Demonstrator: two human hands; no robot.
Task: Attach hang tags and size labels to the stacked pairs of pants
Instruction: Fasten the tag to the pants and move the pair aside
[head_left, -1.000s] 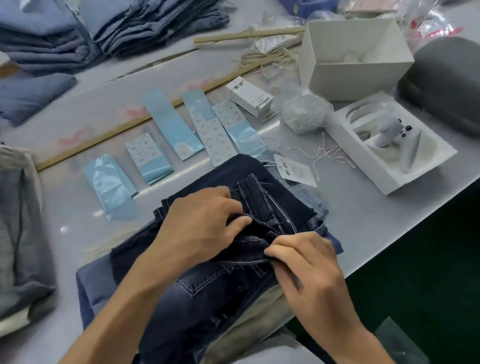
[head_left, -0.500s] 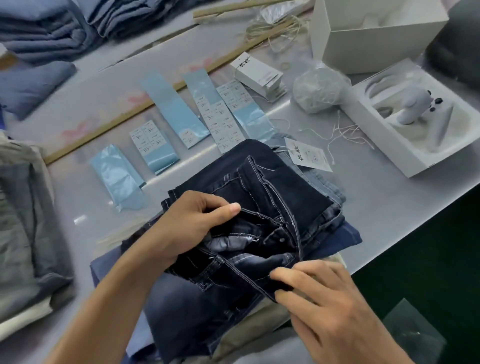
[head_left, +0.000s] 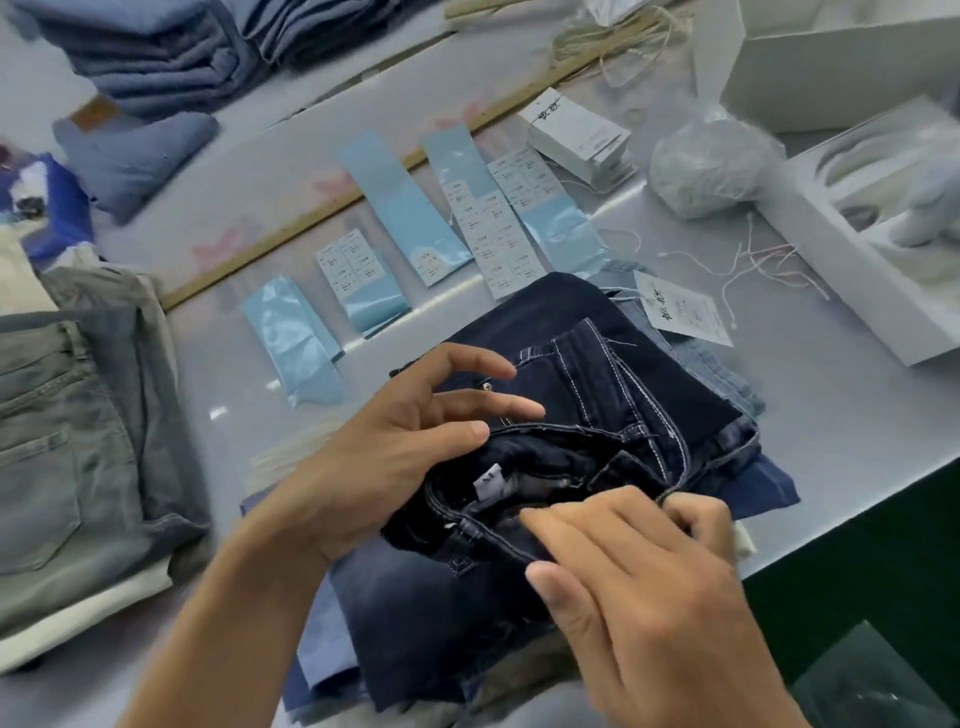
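Pale grey glossy worktable (head_left: 810, 415), edge running diagonally at right. At its near centre, stack of folded pants, with dark indigo denim jeans with white stitching (head_left: 597, 384) on top, waistband pulled open toward the camera; lighter blue pairs beneath. At left, folded grey-green pants (head_left: 57, 426), lying flat; at far left corner, piles of folded blue-grey denim (head_left: 156, 57). At right, open white cardboard box with moulded insert (head_left: 852, 291), and behind it its white lid (head_left: 831, 78). Beyond the stack, row of pale blue backing strips carrying white size labels (head_left: 493, 228), flat on the table, apart from the jeans except the nearest, which slips under the fabric edge. Behind these, bundle of white hang tags (head_left: 576, 135), then clear bag of white string (head_left: 701, 166). Just right of the dark jeans, single white printed hang tag with cord (head_left: 683, 314), resting on a lighter pair. Left hand (head_left: 374, 462) cupped under the opened waistband, thumb pressed on the inner band, forefingers lifted and spread. Right hand (head_left: 639, 587) gripping the near waistband edge, fingers curled over it. Inside the band, small white sewn label (head_left: 488, 480), exposed between the hands.
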